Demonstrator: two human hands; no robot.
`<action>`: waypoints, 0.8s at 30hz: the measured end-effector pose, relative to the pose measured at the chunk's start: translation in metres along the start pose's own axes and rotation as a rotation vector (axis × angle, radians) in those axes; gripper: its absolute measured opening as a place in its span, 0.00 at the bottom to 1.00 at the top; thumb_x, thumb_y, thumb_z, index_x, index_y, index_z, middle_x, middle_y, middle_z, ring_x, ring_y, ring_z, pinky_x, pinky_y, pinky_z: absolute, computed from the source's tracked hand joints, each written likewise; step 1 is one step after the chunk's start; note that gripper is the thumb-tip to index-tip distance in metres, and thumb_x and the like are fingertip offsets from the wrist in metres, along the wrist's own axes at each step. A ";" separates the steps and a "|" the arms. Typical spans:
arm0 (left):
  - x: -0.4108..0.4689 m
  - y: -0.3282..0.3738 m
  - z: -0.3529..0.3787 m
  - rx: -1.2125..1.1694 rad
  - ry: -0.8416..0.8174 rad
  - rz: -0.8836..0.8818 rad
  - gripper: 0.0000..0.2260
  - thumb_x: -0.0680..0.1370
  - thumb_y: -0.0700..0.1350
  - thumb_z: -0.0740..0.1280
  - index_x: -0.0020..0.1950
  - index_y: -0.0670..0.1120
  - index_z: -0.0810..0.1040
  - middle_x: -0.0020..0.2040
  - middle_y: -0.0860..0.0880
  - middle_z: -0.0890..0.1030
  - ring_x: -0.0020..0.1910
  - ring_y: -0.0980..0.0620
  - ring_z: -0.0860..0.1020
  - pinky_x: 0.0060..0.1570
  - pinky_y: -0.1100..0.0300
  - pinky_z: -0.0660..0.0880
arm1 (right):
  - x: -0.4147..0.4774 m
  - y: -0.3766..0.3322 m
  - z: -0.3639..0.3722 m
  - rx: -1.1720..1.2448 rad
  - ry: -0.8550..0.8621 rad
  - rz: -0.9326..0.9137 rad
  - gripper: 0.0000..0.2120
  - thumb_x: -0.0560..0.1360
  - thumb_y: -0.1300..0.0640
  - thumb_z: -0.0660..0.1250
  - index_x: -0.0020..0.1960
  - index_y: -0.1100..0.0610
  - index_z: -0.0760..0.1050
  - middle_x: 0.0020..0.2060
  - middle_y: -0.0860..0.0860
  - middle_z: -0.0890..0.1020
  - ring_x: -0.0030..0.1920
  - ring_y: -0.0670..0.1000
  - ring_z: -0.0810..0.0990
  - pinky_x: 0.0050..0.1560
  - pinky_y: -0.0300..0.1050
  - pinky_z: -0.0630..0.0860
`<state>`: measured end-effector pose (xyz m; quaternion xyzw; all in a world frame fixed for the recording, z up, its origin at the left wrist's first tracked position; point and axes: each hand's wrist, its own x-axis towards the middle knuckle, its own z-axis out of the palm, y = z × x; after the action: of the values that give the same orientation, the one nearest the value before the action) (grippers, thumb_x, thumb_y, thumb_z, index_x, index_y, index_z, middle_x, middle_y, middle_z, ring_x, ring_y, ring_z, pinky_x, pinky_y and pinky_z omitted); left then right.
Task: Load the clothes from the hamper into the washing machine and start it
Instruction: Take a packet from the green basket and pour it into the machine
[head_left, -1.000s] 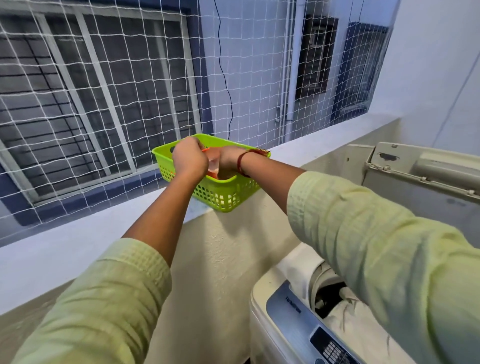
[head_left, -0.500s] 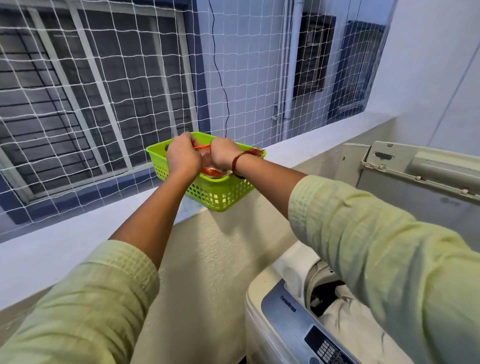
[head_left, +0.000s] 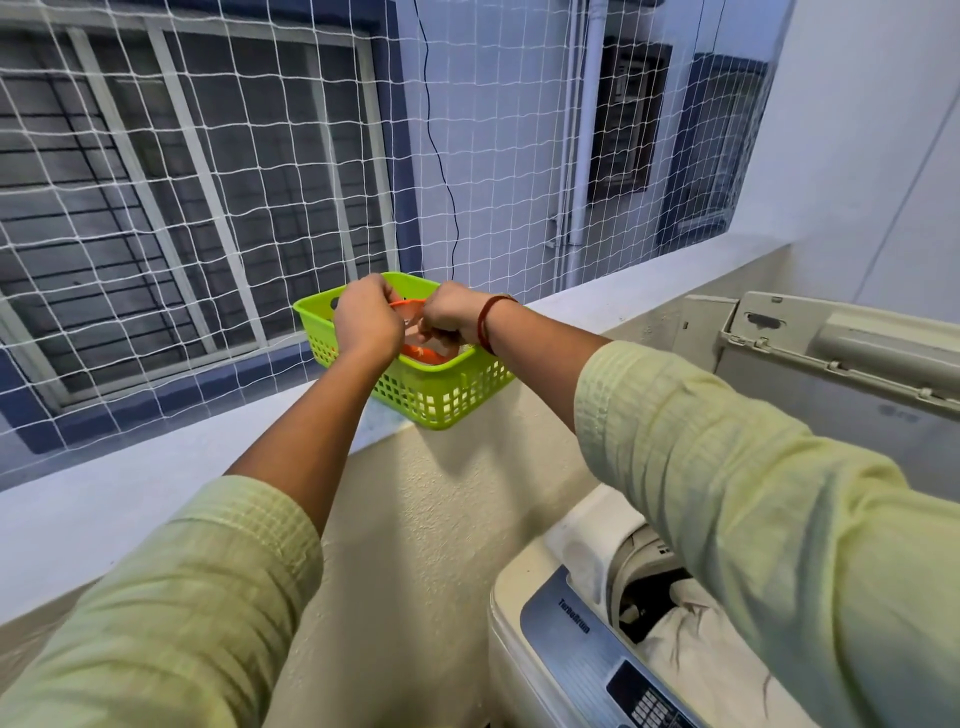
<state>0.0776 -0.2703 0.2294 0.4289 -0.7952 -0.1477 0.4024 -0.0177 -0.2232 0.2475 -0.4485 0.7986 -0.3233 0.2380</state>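
A lime green plastic basket sits on the balcony ledge, overhanging its inner edge. Over it, my left hand and my right hand both grip an orange packet that rises from the basket; its top edge runs between my fingers. At the lower right stands the top-loading washing machine with its lid raised. White clothes lie in the drum, partly hidden by my right sleeve.
A white ledge runs along the balcony wall, with white safety netting above it. The machine's control panel faces me at the bottom. A white wall stands on the right.
Both hands have lifted slightly over the basket and drawn the top of the orange packet up between them. The view has shifted a little; the basket stays in place.
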 end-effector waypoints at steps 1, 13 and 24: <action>0.001 0.000 0.000 0.000 0.002 -0.002 0.11 0.71 0.31 0.61 0.47 0.42 0.79 0.50 0.41 0.82 0.50 0.40 0.78 0.45 0.53 0.74 | -0.002 -0.001 -0.002 0.019 0.001 0.013 0.11 0.75 0.72 0.58 0.36 0.65 0.72 0.18 0.54 0.75 0.14 0.46 0.66 0.21 0.33 0.63; -0.002 0.001 -0.002 -0.047 -0.010 -0.015 0.03 0.75 0.39 0.67 0.48 0.43 0.78 0.51 0.42 0.81 0.50 0.42 0.78 0.49 0.51 0.75 | -0.031 0.007 -0.062 0.065 -0.003 0.078 0.13 0.78 0.70 0.53 0.36 0.64 0.69 0.29 0.56 0.74 0.13 0.43 0.59 0.18 0.29 0.56; -0.008 0.007 -0.010 -0.022 -0.057 0.062 0.11 0.77 0.48 0.66 0.50 0.41 0.78 0.50 0.40 0.81 0.51 0.40 0.78 0.49 0.51 0.73 | -0.074 0.033 -0.098 0.301 0.038 0.160 0.14 0.80 0.66 0.52 0.38 0.60 0.70 0.16 0.48 0.75 0.15 0.41 0.61 0.19 0.28 0.58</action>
<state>0.0837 -0.2584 0.2354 0.3950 -0.8177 -0.1562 0.3886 -0.0654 -0.1163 0.2966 -0.3364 0.7788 -0.4275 0.3124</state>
